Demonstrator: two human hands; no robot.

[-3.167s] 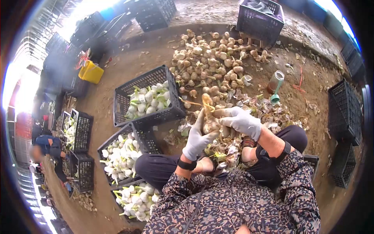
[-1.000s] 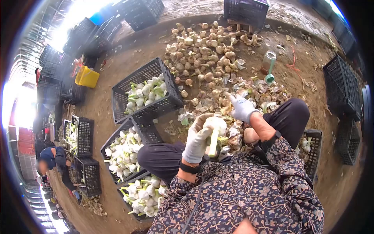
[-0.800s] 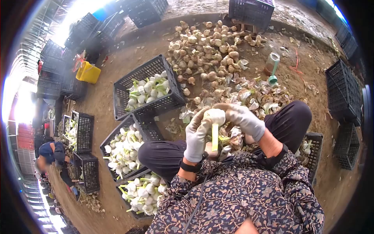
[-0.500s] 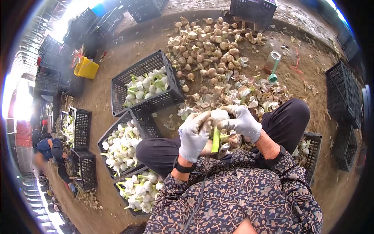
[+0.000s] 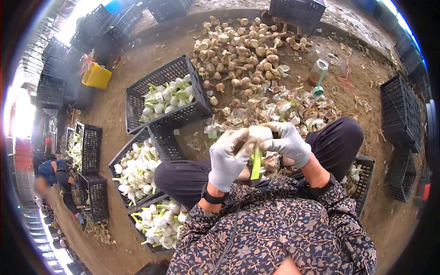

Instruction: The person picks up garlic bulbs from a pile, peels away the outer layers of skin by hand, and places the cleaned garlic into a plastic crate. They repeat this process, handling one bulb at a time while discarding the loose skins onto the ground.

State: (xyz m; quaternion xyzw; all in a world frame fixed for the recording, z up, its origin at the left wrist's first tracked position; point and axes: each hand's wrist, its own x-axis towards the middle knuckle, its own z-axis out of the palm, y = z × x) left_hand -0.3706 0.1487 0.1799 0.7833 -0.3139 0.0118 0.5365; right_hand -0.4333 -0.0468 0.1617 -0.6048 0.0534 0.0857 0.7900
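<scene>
A white garlic bulb (image 5: 260,133) with a green stem (image 5: 256,164) pointing down toward me is held between both gloved hands. My left hand (image 5: 230,158) closes on its left side, thumb pressed near the base of the stem. My right hand (image 5: 289,144) grips the bulb from the right with thumb and fingers. Below and behind the hands lie loose papery garlic skins (image 5: 275,110). Farther off spreads a heap of unpeeled brownish garlic (image 5: 247,50).
Black crates of white garlic (image 5: 167,96), (image 5: 137,169), (image 5: 162,222) stand to my left. A jar (image 5: 317,72) with a green strap is at the right rear. More crates (image 5: 400,110) sit far right. Another person (image 5: 55,176) bends at the far left near a yellow container (image 5: 96,75).
The view has shifted slightly. Both hands stay on the garlic bulb, and its stem has turned a little to the right.
</scene>
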